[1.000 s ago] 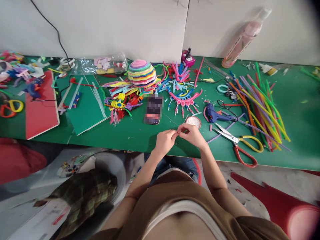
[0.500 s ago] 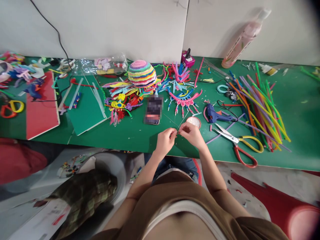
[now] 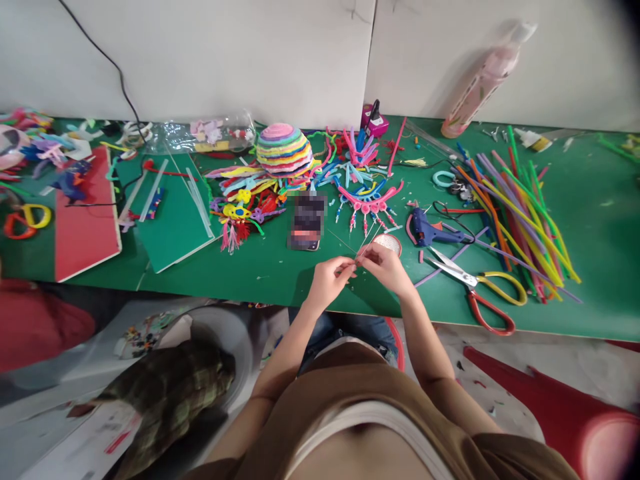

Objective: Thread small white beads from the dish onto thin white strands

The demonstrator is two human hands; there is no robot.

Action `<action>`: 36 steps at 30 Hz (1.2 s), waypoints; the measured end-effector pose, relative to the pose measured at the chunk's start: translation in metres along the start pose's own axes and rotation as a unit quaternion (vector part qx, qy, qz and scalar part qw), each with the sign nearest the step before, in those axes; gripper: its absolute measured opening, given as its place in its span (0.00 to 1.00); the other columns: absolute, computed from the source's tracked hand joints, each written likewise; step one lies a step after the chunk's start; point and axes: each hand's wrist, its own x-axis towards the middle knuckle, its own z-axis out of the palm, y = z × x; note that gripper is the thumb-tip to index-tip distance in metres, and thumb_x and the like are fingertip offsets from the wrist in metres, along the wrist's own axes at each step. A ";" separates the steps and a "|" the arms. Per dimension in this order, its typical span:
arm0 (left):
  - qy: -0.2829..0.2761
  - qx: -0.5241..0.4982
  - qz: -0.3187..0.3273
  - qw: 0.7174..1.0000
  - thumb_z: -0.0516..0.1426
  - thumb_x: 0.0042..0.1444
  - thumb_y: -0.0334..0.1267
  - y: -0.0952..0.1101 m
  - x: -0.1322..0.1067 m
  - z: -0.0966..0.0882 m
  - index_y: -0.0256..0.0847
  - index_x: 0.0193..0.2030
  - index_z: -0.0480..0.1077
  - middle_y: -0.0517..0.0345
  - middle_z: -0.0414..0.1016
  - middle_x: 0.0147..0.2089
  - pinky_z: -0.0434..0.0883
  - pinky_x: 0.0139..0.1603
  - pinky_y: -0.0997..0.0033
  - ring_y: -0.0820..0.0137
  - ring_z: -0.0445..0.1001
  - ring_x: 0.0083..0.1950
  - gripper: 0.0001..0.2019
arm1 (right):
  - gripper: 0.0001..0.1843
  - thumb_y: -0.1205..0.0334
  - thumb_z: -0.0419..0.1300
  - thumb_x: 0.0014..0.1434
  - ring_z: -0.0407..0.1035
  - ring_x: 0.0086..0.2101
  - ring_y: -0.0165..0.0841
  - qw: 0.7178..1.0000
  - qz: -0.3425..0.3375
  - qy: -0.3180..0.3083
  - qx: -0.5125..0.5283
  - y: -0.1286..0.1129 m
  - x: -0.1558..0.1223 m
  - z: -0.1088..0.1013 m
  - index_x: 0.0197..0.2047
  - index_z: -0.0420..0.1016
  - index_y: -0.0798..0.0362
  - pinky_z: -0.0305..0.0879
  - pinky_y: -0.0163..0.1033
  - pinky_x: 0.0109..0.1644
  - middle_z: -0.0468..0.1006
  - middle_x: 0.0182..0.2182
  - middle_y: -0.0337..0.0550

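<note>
While the left hand point(image 3: 330, 280) and right hand point(image 3: 385, 267), close together, pinched thin thread point(image 3: 342, 241), a small dish point(image 3: 393, 244) sat just beside them.

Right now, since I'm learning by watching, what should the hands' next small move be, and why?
Perhaps ease the left hand and right hand slightly back from the small dish: in this view the right one partly covers it, and thin strands rise beside it from where the hands nearly meet, so pulling there might knock it.
</note>
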 end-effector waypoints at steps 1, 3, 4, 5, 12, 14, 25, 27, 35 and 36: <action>0.004 -0.005 -0.006 1.000 0.58 0.57 0.42 0.001 0.000 0.000 0.37 0.38 0.74 0.54 0.80 0.34 0.75 0.27 0.76 0.68 0.81 0.32 0.10 | 0.11 0.55 0.59 0.56 0.73 0.31 0.30 1.000 -0.003 -0.005 0.007 0.000 0.000 -0.001 0.39 0.71 0.54 0.68 0.36 0.36 0.77 0.30 0.41; 0.005 -0.017 -0.020 1.000 0.58 0.56 0.42 0.002 -0.001 -0.001 0.37 0.38 0.74 0.54 0.80 0.33 0.75 0.27 0.76 0.68 0.81 0.32 0.10 | 0.15 0.52 0.56 0.59 0.74 0.32 0.30 1.000 -0.005 -0.005 0.015 -0.002 0.000 -0.003 0.43 0.72 0.54 0.68 0.36 0.36 0.77 0.31 0.42; 0.003 -0.022 -0.028 0.999 0.58 0.56 0.42 0.002 -0.001 -0.001 0.37 0.38 0.74 0.54 0.80 0.32 0.75 0.27 0.76 0.68 0.81 0.33 0.10 | 0.17 0.50 0.55 0.60 0.74 0.32 0.30 1.000 -0.004 0.002 0.015 -0.002 0.001 -0.004 0.44 0.72 0.54 0.68 0.36 0.35 0.78 0.31 0.42; -0.002 -0.025 -0.033 0.999 0.58 0.56 0.42 0.002 -0.002 -0.001 0.36 0.39 0.75 0.53 0.80 0.32 0.75 0.27 0.76 0.67 0.81 0.33 0.11 | 0.18 0.48 0.55 0.61 0.73 0.31 0.30 1.000 -0.004 0.014 0.013 -0.003 0.001 -0.006 0.44 0.72 0.54 0.67 0.35 0.33 0.77 0.30 0.42; -0.037 -0.063 -0.045 0.996 0.54 0.60 0.47 0.001 -0.005 -0.006 0.34 0.49 0.72 0.45 0.80 0.42 0.77 0.32 0.74 0.65 0.81 0.41 0.19 | 0.21 0.42 0.58 0.57 0.72 0.28 0.31 0.996 -0.016 0.088 0.022 -0.004 0.003 -0.011 0.34 0.73 0.53 0.63 0.36 0.28 0.76 0.26 0.42; -0.030 -0.075 -0.056 0.995 0.53 0.60 0.49 0.002 -0.007 -0.007 0.35 0.49 0.71 0.45 0.80 0.42 0.77 0.32 0.75 0.66 0.81 0.40 0.20 | 0.21 0.41 0.58 0.56 0.71 0.28 0.32 0.995 -0.013 0.099 0.030 -0.003 0.004 -0.010 0.33 0.73 0.52 0.63 0.37 0.28 0.75 0.26 0.42; -0.021 -0.099 -0.090 0.991 0.59 0.55 0.43 0.001 -0.010 0.000 0.35 0.45 0.73 0.47 0.82 0.38 0.76 0.31 0.74 0.65 0.82 0.36 0.15 | 0.21 0.42 0.59 0.56 0.71 0.27 0.29 0.994 -0.002 0.087 0.059 -0.002 0.002 -0.001 0.36 0.74 0.53 0.64 0.36 0.29 0.75 0.26 0.40; -0.022 -0.096 -0.088 0.991 0.59 0.55 0.44 -0.001 -0.011 0.000 0.35 0.44 0.74 0.48 0.82 0.36 0.76 0.31 0.73 0.65 0.82 0.35 0.15 | 0.20 0.42 0.58 0.56 0.70 0.27 0.29 0.995 0.000 0.084 0.056 -0.002 0.000 -0.001 0.36 0.74 0.53 0.64 0.35 0.29 0.75 0.26 0.40; -0.021 -0.088 -0.088 0.992 0.60 0.53 0.44 -0.003 -0.012 -0.001 0.34 0.43 0.77 0.49 0.82 0.34 0.77 0.31 0.72 0.66 0.81 0.33 0.16 | 0.22 0.41 0.57 0.57 0.70 0.27 0.29 0.996 -0.004 0.073 0.043 0.002 0.000 -0.002 0.36 0.76 0.53 0.65 0.36 0.29 0.75 0.26 0.41; -0.017 -0.089 -0.089 0.992 0.60 0.53 0.44 -0.003 -0.013 -0.001 0.34 0.43 0.77 0.49 0.82 0.34 0.77 0.31 0.72 0.66 0.81 0.32 0.16 | 0.23 0.41 0.56 0.57 0.70 0.26 0.29 0.996 -0.005 0.076 0.042 0.003 0.000 -0.002 0.36 0.76 0.53 0.65 0.36 0.29 0.75 0.26 0.41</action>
